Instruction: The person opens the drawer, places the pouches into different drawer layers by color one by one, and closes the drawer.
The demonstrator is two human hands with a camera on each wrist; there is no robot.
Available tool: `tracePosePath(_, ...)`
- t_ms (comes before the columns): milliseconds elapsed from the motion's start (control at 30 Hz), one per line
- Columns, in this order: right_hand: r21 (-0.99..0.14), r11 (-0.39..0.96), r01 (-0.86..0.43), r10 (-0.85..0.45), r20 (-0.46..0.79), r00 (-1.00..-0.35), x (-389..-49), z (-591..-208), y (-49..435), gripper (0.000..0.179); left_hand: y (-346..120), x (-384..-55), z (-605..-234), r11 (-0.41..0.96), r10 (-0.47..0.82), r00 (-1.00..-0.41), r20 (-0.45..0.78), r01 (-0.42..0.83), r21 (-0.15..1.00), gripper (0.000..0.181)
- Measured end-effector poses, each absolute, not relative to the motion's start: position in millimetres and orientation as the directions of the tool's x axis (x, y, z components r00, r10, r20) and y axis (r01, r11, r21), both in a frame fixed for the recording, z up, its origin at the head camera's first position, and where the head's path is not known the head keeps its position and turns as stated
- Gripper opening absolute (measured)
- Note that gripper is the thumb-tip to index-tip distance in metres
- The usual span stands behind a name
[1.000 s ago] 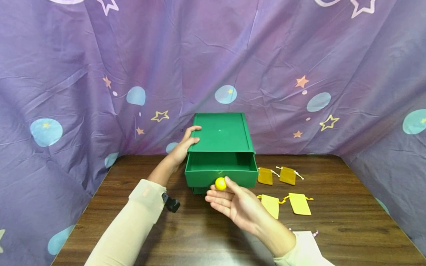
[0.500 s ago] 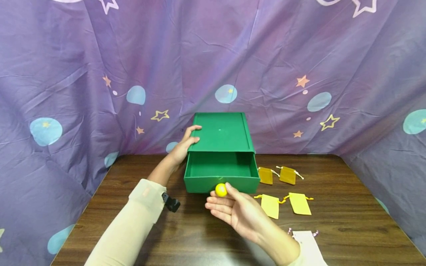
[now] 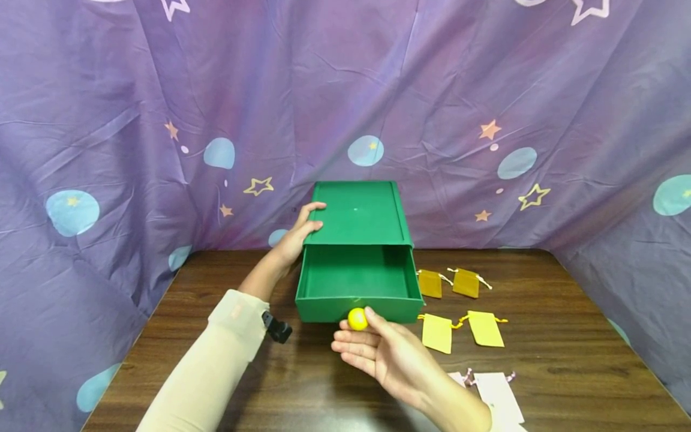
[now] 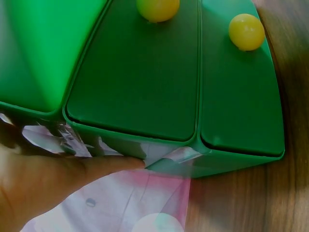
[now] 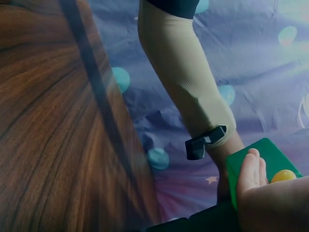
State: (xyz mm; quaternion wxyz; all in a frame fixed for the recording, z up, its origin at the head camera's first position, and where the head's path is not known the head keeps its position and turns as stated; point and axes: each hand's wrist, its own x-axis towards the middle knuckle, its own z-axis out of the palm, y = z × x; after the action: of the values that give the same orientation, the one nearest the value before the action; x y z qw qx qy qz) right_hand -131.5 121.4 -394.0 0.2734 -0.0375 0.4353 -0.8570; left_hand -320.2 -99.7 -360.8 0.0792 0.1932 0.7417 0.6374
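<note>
A green drawer cabinet point(image 3: 358, 213) stands toward the back of the table. Its upper drawer point(image 3: 318, 311) is pulled well out, the inside showing. Thumb and index finger of my right hand point(image 3: 396, 360) pinch the round yellow drawer knob point(image 3: 357, 318), the other fingers extended below it. On the cabinet's left side rests my left hand point(image 3: 294, 239), fingertips over the top edge. In the left wrist view, that hand's thumb lies along the cabinet wall, and a second yellow knob point(image 4: 246, 32) shows on the lower drawer. The right wrist view catches the right hand point(image 5: 265, 205) near the pinched knob.
Right of the cabinet lie two brown pouches point(image 3: 466, 283), two yellow pouches point(image 3: 436, 333) and pale pink-corded pouches point(image 3: 499, 396), one mostly covered by the right arm. A purple curtain point(image 3: 432, 120) hangs behind the wooden table point(image 3: 583, 348).
The right hand has moved toward me with the knob, and the upper drawer has slid farther out. The left hand stays on the cabinet.
</note>
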Motion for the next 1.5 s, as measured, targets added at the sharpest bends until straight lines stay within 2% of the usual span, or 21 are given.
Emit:
tracePosePath(533, -0.795, -0.463, 0.392, -0.519, -0.115, -0.847, -131, -398, 129, 0.045, -99, -323, -357, 0.108, 0.393, -0.905, 0.162, 0.221, 0.969, 0.053)
tracePosePath(667, -0.811, -0.456, 0.367, -0.516, -0.095, -0.852, -130, -403, 139, 0.04, -98, -322, -356, 0.106, 0.396, -0.903, 0.164, 0.223, 0.969, 0.053)
tracePosePath(833, -0.841, -0.43, 0.327, -0.519, -0.066, -0.852, -131, -410, 156, 0.043, -98, -323, -356, 0.111, 0.398, -0.904, 0.16, 0.221, 0.969, 0.054)
tracePosePath(1000, -0.844, -0.452, 0.29, -0.506, -0.025, -0.862, -133, -419, 176, 0.028, -98, -322, -357, 0.107, 0.4, -0.898, 0.182, 0.243, 0.964, 0.054)
tracePosePath(1200, -0.856, -0.455, 0.248, -0.484, 0.003, -0.875, -140, -429, 196, 0.03, -100, -317, -360, 0.109, 0.394, -0.9, 0.184, 0.244, 0.964, 0.054)
tracePosePath(1367, -0.874, -0.435, 0.215, -0.42, -0.015, -0.907, -150, -436, 210, 0.024, -100, -318, -363, 0.088, 0.394, -0.905, 0.161, 0.212, 0.973, 0.055)
tracePosePath(1500, -0.911, -0.366, 0.19, -0.282, -0.086, -0.956, -164, -442, 219, 0.019, -99, -319, -362, 0.078, 0.392, -0.904, 0.169, 0.216, 0.973, 0.054)
